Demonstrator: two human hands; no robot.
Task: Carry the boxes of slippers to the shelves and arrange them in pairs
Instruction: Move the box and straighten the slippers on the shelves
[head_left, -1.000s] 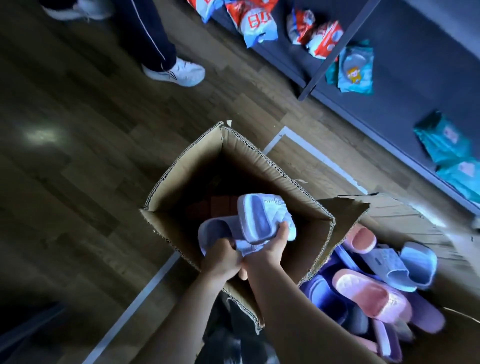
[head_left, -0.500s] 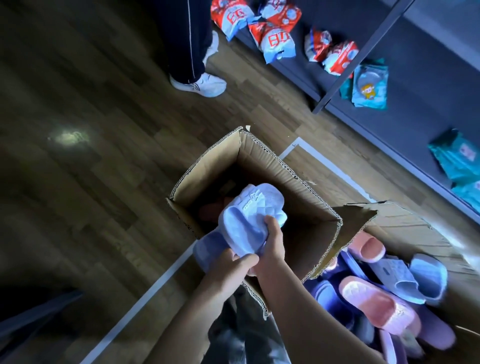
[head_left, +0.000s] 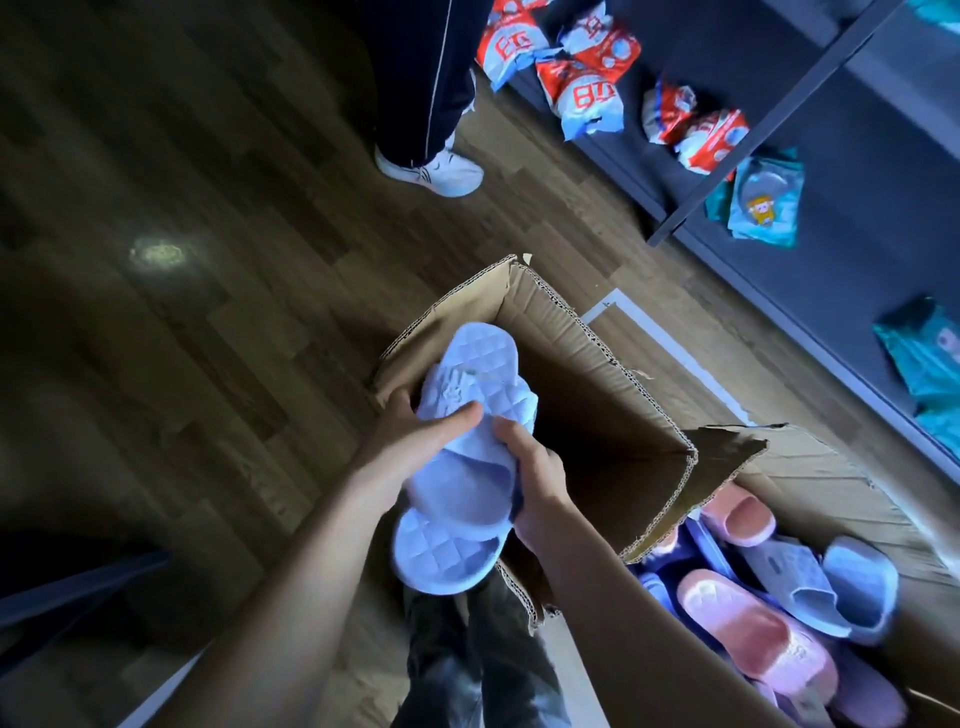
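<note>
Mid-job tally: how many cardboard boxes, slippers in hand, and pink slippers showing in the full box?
Cardboard boxes: 2, near box and full box
Light blue slippers in left hand and right hand: 2
Pink slippers plainly showing: 2, upper pink slipper, lower pink slipper
Total: 6

A single wide-angle camera sits on the person's head and looks forward and steeply down. Both forearms enter from the bottom edge. The left hand (head_left: 410, 441) and right hand (head_left: 540, 483), gripping slippers (head_left: 457, 493), lie close under the lens near the frame's centre. An open box (head_left: 597, 374) stands just beyond the hands, and a second box (head_left: 831, 467) sits at the lower right corner. The floor (head_left: 208, 364) fills the left half. The shelves (head_left: 857, 234) cross the upper right, farther off, their edge running diagonally because the view is rolled. Near things look large, far ones small.
</note>
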